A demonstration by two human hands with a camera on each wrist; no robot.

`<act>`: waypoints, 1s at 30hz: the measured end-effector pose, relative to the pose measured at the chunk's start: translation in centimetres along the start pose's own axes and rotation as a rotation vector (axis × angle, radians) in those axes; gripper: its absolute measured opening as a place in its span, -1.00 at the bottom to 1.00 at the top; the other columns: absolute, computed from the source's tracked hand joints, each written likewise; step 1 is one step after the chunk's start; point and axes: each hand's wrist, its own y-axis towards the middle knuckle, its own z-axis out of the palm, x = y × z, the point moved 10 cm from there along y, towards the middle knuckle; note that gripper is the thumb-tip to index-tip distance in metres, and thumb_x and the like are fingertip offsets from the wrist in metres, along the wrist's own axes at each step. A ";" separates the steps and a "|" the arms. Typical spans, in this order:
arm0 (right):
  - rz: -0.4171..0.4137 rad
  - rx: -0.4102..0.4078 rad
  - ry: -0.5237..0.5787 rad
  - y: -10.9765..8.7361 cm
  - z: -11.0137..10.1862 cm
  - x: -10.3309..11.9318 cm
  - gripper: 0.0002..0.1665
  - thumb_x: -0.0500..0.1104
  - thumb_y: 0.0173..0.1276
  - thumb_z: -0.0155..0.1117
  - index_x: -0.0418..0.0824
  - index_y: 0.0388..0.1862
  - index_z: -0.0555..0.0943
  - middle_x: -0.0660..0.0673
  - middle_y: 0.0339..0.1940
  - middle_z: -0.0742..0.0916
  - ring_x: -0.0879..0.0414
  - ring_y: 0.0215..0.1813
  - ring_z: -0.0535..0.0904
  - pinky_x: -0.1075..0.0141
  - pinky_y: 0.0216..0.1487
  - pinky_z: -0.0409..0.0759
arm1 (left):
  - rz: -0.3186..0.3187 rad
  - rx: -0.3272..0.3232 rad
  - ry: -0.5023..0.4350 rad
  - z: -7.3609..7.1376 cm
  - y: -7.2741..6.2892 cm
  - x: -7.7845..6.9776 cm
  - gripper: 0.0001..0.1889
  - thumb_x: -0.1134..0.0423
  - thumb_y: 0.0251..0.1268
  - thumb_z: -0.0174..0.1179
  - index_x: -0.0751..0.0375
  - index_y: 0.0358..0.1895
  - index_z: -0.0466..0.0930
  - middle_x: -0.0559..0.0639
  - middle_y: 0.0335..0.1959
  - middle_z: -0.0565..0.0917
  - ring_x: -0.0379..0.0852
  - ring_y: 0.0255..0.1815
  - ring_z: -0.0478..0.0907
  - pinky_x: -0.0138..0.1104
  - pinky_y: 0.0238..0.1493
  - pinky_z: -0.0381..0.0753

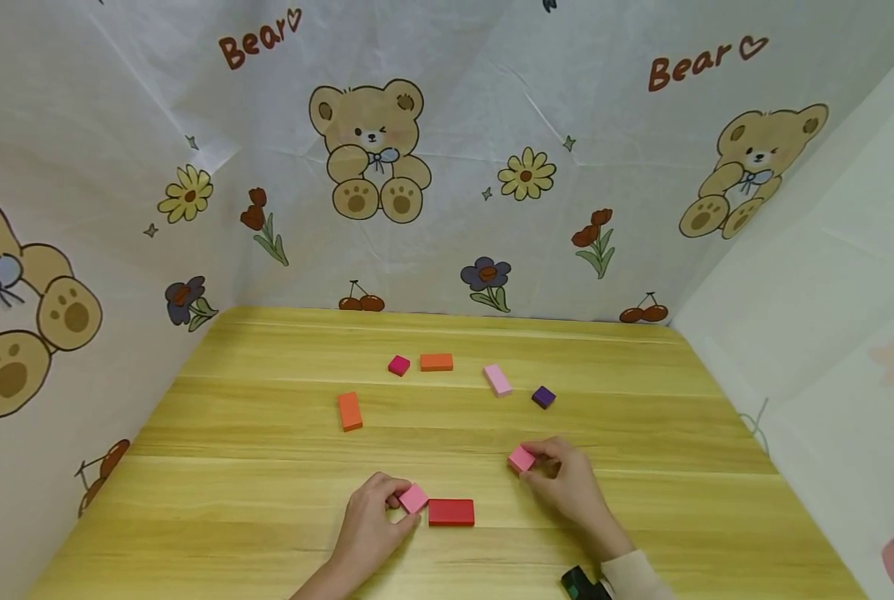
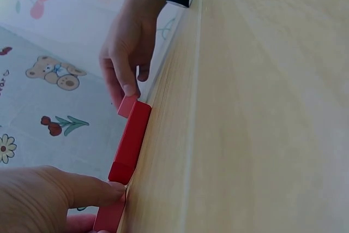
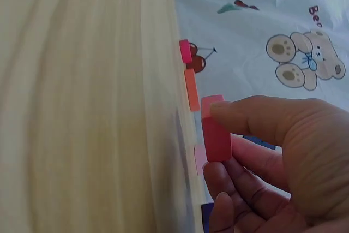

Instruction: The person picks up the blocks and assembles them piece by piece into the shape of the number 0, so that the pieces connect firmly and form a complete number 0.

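Note:
On the wooden table, my left hand [image 1: 372, 518] pinches a pink block [image 1: 413, 498] between thumb and fingers, at the left end of a flat red block [image 1: 451, 512]. In the left wrist view, that pink block [image 2: 110, 215] appears to touch or nearly touch the red block [image 2: 130, 144]. My right hand [image 1: 569, 486] grips a second pink block [image 1: 521, 459], to the right of and beyond the red one. In the right wrist view, the thumb and fingers hold this pink block [image 3: 217, 132] by its ends.
Farther back, several blocks lie in a loose arc: an orange block [image 1: 350, 412], a crimson block [image 1: 399, 365], another orange block [image 1: 437, 362], a light pink block [image 1: 497, 381] and a purple block [image 1: 543, 397]. Bear-printed cloth [image 1: 447, 250] stands behind the table [image 1: 229, 483].

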 end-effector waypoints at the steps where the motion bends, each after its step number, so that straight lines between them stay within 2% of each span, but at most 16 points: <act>1: -0.002 0.013 -0.001 -0.1 0.2 0.2 -0.57 -0.36 -0.02 0.54 -0.16 -0.10 0.74 0.00 -0.20 0.71 0.18 -0.21 0.56 0.41 -0.22 0.51 | 0.001 -0.001 0.001 0.0 0.0 0.0 -0.67 0.36 -0.21 0.54 0.20 -0.25 0.72 -0.20 -0.40 0.56 -0.37 -0.39 0.42 -0.46 -0.33 0.41; 5: -0.020 0.061 0.010 -0.4 1.1 0.8 -0.58 -0.34 -0.03 0.55 -0.10 -0.12 0.75 0.06 -0.24 0.71 0.20 -0.25 0.52 0.41 -0.24 0.48 | 0.003 -0.001 0.002 0.1 0.0 0.1 -0.67 0.35 -0.21 0.55 0.19 -0.25 0.72 -0.21 -0.40 0.56 -0.38 -0.39 0.42 -0.46 -0.33 0.41; 15: -0.160 0.165 0.011 -1.8 3.0 3.5 -0.60 -0.31 -0.02 0.56 -0.11 -0.13 0.74 0.11 -0.27 0.69 0.23 -0.28 0.48 0.42 -0.29 0.45 | 0.003 -0.004 0.005 0.1 0.0 0.1 -0.67 0.35 -0.21 0.55 0.19 -0.25 0.72 -0.22 -0.41 0.56 -0.38 -0.40 0.42 -0.46 -0.33 0.41; 23: -0.166 0.233 -0.009 -2.5 3.9 4.2 -0.58 -0.26 -0.03 0.58 -0.11 -0.12 0.74 0.16 -0.28 0.67 0.24 -0.28 0.48 0.44 -0.30 0.43 | 0.002 -0.003 0.014 0.2 0.1 0.2 -0.67 0.33 -0.20 0.55 0.20 -0.24 0.72 -0.23 -0.41 0.55 -0.38 -0.40 0.43 -0.45 -0.32 0.43; 30: -0.205 0.266 -0.013 -2.8 4.2 4.7 -0.60 -0.25 -0.01 0.58 -0.14 -0.12 0.74 0.13 -0.29 0.67 0.24 -0.26 0.54 0.43 -0.29 0.48 | -0.001 -0.006 0.016 0.2 0.1 0.2 -0.68 0.32 -0.18 0.55 0.19 -0.24 0.73 -0.23 -0.42 0.55 -0.37 -0.40 0.43 -0.45 -0.32 0.43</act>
